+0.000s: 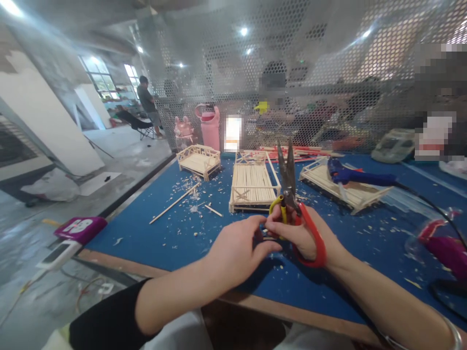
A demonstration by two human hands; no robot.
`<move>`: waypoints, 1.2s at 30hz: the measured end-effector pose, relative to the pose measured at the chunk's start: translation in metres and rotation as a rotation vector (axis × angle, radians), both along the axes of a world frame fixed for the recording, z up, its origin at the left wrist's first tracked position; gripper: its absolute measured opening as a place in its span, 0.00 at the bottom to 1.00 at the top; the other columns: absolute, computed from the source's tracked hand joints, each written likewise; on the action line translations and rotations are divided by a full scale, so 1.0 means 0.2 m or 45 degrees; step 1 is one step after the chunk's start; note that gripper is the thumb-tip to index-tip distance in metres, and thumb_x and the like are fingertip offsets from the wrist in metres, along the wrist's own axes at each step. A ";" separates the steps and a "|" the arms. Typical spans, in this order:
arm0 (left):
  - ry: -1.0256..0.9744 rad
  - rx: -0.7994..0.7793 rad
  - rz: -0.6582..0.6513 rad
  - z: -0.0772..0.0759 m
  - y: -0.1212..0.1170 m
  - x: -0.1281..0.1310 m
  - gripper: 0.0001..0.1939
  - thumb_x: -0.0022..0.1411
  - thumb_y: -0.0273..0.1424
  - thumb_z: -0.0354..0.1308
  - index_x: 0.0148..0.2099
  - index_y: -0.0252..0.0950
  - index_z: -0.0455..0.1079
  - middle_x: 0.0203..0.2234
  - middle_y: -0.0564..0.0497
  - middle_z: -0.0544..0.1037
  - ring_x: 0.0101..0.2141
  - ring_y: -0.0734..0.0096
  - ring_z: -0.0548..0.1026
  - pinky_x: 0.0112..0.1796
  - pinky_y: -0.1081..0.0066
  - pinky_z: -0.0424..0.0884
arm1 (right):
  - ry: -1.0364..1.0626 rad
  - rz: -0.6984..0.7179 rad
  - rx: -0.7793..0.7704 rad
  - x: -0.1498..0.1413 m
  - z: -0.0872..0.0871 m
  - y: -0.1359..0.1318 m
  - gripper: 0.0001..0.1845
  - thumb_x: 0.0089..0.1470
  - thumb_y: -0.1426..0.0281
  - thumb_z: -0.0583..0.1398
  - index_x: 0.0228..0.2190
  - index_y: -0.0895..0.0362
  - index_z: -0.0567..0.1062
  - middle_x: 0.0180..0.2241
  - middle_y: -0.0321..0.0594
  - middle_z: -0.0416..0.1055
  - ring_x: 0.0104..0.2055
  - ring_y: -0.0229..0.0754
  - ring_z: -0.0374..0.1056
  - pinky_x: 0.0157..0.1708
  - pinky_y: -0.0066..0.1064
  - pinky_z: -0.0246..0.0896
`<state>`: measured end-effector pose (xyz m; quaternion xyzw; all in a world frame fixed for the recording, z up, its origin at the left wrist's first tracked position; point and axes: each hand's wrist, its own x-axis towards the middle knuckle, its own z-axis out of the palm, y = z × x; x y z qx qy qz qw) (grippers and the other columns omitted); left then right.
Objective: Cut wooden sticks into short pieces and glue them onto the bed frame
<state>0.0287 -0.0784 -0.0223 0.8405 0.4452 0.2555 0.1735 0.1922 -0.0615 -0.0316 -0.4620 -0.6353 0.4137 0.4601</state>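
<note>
My right hand point(302, 233) is closed around a pair of scissors point(287, 170), blades pointing up and slightly apart. A red handle loop circles the hand, and a yellow handle part shows by the fingers. My left hand point(237, 248) meets the right fingertips, its fingers bent towards the thumb. Small pale bits show between the two hands, but what the left fingers hold is unclear. Just beyond stands a small bed-like model of wooden sticks point(255, 182). A similar model point(199, 160) is at the back left, and another point(346, 189) lies at the right under a blue glue gun point(357, 176).
Loose sticks point(175, 203) and shavings litter the blue tabletop point(153, 248). Red-ended sticks point(302, 153) lie at the back, near a pink bottle point(210, 129) and perforated screen point(226, 73). A purple-and-white device point(80, 229) is at the left edge. A person point(146, 102) stands far left.
</note>
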 end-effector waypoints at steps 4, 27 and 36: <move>-0.015 0.023 -0.002 -0.01 0.05 0.01 0.11 0.64 0.34 0.51 0.39 0.36 0.73 0.29 0.48 0.80 0.29 0.67 0.76 0.31 0.72 0.67 | 0.012 -0.026 -0.023 0.00 0.00 0.00 0.10 0.38 0.63 0.62 0.20 0.56 0.68 0.18 0.33 0.67 0.21 0.38 0.63 0.24 0.31 0.60; 0.224 -0.059 0.224 -0.01 0.04 -0.30 0.11 0.62 0.27 0.47 0.33 0.36 0.71 0.28 0.50 0.77 0.31 0.67 0.74 0.33 0.71 0.66 | -0.124 0.020 0.084 0.00 0.02 -0.03 0.09 0.40 0.65 0.62 0.21 0.55 0.67 0.19 0.33 0.66 0.22 0.36 0.62 0.23 0.29 0.60; 0.536 0.070 0.639 0.06 0.61 -0.57 0.11 0.56 0.27 0.54 0.34 0.32 0.78 0.33 0.41 0.80 0.39 0.56 0.76 0.40 0.68 0.67 | 0.127 -0.158 0.002 0.04 0.01 0.02 0.17 0.37 0.57 0.65 0.23 0.55 0.68 0.21 0.36 0.68 0.21 0.37 0.65 0.22 0.31 0.62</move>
